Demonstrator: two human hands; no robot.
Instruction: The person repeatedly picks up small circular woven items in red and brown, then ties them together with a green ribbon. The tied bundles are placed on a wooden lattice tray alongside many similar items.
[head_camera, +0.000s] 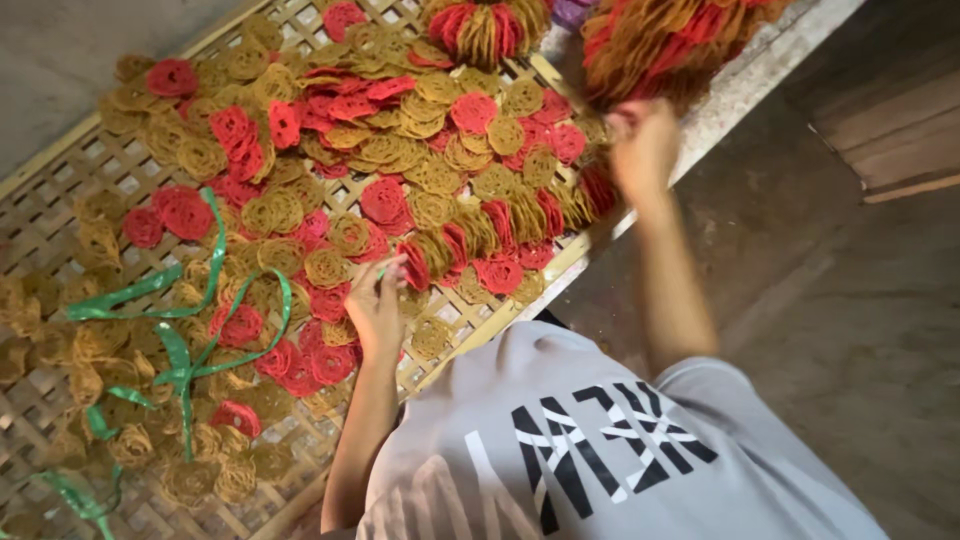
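Left grip is pinched on a red coil disc at the lattice tray edge. Right grip is closed, apparently on a strung bundle of discs. Green plastic strips are tangled across loose discs nearby.

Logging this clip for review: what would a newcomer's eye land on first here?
First, the spread of red and tan spiral discs covering a woven lattice tray across the upper left. Next, the right hand lifting a thick bunch of the discs at top right, while the left hand pinches one disc near the tray's edge. Green plastic ribbon curls over the discs at lower left.
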